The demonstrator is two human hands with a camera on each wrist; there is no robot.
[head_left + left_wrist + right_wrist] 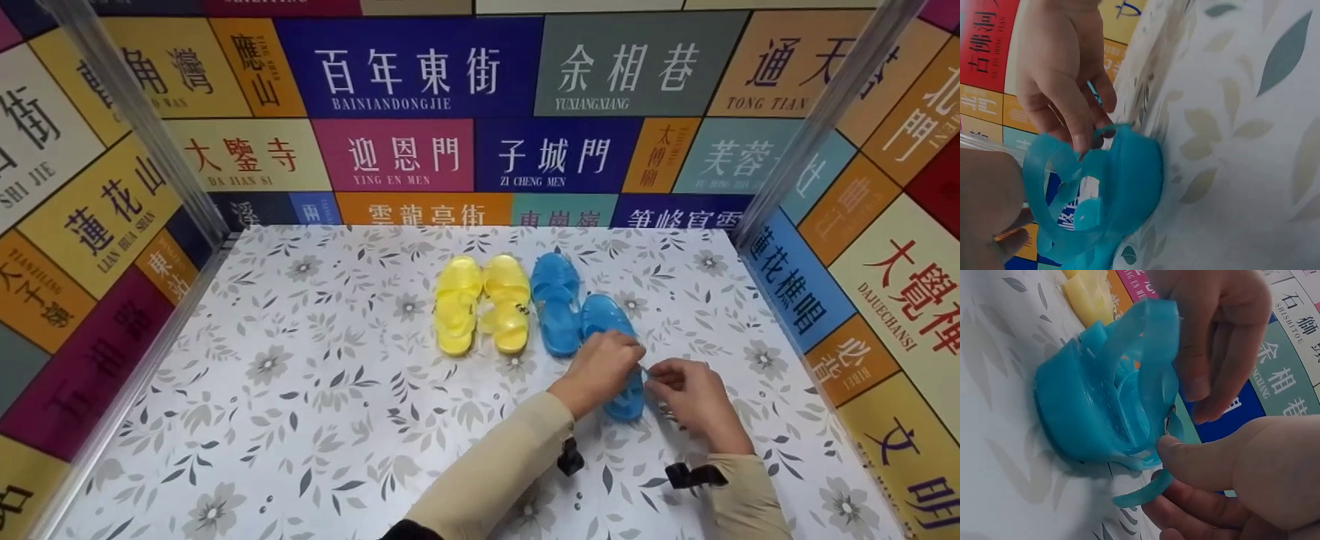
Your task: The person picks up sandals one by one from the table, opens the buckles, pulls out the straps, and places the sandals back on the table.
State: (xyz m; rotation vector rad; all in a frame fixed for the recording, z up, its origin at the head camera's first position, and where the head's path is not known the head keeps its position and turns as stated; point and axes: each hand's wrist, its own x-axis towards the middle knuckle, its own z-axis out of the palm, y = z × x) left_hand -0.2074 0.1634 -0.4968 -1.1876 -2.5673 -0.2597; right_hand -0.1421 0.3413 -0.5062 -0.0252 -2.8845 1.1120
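A blue jelly sandal (624,409) stands on the patterned sheet between both hands, its ankle strap looped up. My right hand (694,394) is at its right side. Close up in the right wrist view, that hand's thumb and fingers pinch the strap (1143,492) by a small metal buckle (1169,417), with the loose end sticking out. My left hand (607,364) is over the sandal's left side, and its fingers (1193,385) point down beside the raised strap, with no grip showing. The second blue sandal (556,300) lies just left of this one.
A pair of yellow sandals (457,289) sits side by side left of the blue ones. The white sheet (300,420) has grey leaves and flowers. Colourful panels with lettering (405,67) form walls at the back and sides.
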